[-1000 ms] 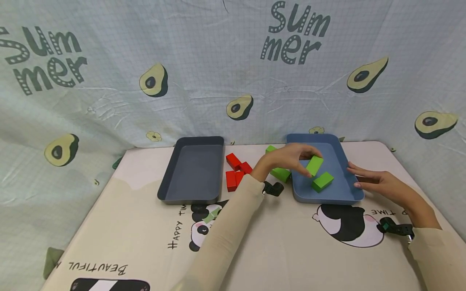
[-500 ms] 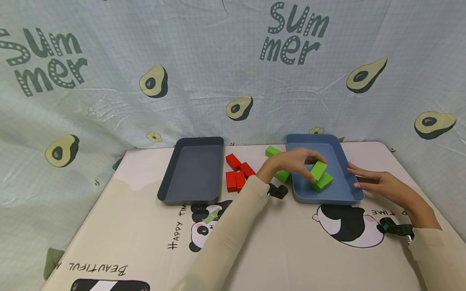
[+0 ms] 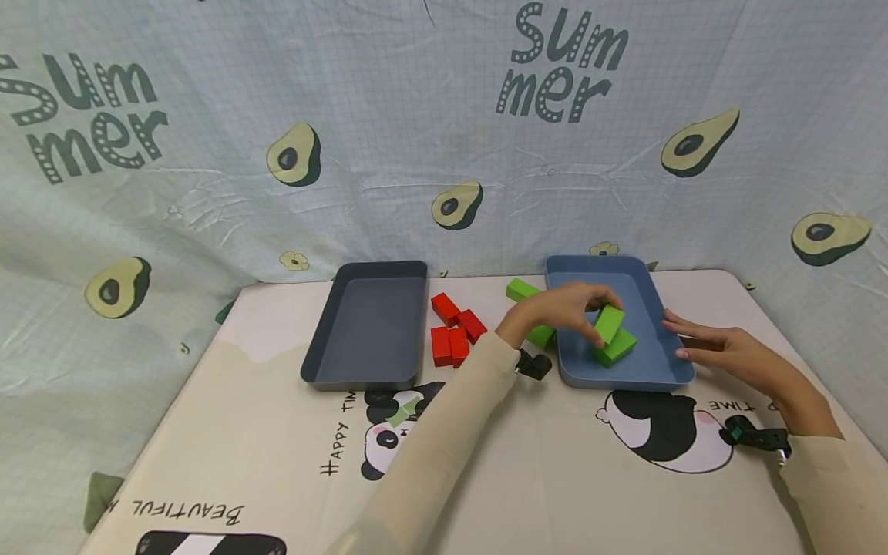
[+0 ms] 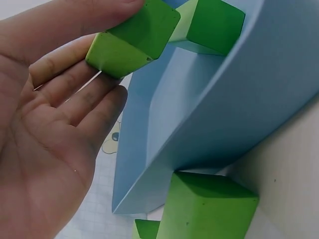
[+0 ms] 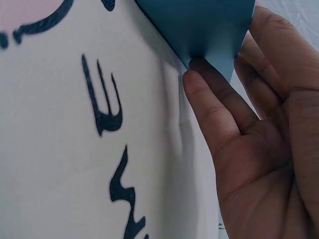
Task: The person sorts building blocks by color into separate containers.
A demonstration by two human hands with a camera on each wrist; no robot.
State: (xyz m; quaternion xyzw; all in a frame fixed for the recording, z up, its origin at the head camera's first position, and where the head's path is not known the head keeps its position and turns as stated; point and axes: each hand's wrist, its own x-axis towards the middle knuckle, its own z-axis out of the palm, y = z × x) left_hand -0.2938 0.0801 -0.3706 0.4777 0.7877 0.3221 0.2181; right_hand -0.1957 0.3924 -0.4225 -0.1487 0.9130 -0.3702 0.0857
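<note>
Block [image 3: 610, 324] in bright green sits tilted in the left hand [image 3: 569, 304], pinched between thumb and fingers, inside the walls of the blue tray [image 3: 645, 339]. Just beneath those fingertips lies a second green block [image 3: 620, 352] on the tray floor; whether the two touch is hard to tell. To lay the held one down well, I would shift it a little toward the far side of the left hand, where bare floor shows, so that it does not end up leaning on its neighbour. Lowering it until a whole face meets the floor, then parting thumb and fingers, should keep it from tipping. The right hand [image 3: 724, 347] grips nothing: its fingers reach out fairly straight, tips against the tray's outer wall. Light, steady contact there seems best, as a push could slide the tray. More green blocks [image 3: 522, 290] rest on the worktop [image 3: 527, 462] beneath and behind the left wrist, just beside the tray, so a low retreat could knock them. Red blocks [image 3: 444, 308] and a dark tray [image 3: 375, 331] lie farther out, past that wrist.
</note>
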